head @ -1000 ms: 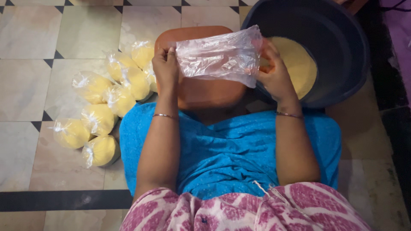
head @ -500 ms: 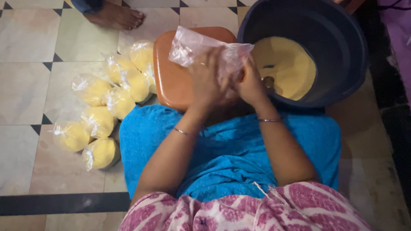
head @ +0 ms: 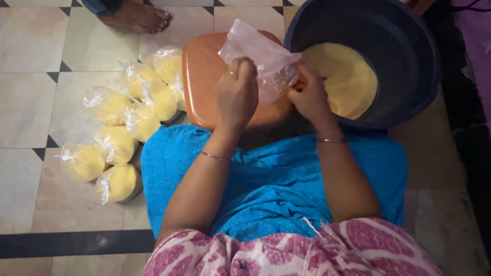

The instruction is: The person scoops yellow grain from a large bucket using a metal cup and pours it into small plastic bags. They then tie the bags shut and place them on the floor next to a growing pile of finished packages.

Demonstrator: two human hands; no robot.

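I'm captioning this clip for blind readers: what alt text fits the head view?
Both hands, left hand and right hand, hold an empty clear plastic bag over an orange stool. A dark tub of yellow powder sits right; tied filled bags lie left on the tiled floor.

This is looking like a home, with small-scale food packing going on at floor level. The floor [head: 30, 92] is showing glossy cream and beige tiles with small dark diamond insets and a dark border strip, typical of a house. A person is sitting on it in a blue and pink patterned garment, and another person's bare foot [head: 138, 16] is resting nearby. A dark plastic tub [head: 409, 56] of yellow flour [head: 348, 82], an orange plastic stool [head: 202, 76] and tied clear bags of flour [head: 117, 138] are lying around on the tiles.
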